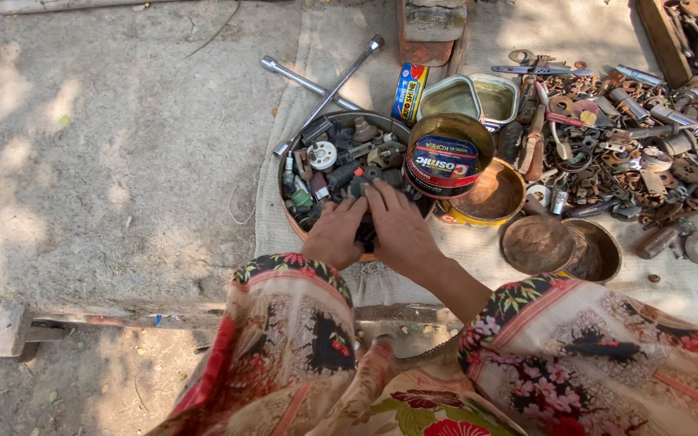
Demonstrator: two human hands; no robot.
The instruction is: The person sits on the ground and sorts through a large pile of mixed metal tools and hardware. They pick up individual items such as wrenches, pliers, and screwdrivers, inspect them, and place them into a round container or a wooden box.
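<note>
Nearest, left hand (334,234) and right hand (401,230) press together into the round tin of small parts (341,157), fingers curled, perhaps gripping something dark. Right of it tilts a round can (446,157) with a red-blue label; farther, a blue-yellow packet (408,91).

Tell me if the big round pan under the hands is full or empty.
Full. The pan is heaped with small metal and plastic parts nearly to its rim, and both hands, left and right, rest on the pile.

Outdoor repair stall; scrap parts (632,153); cross wrench (329,89)
</note>
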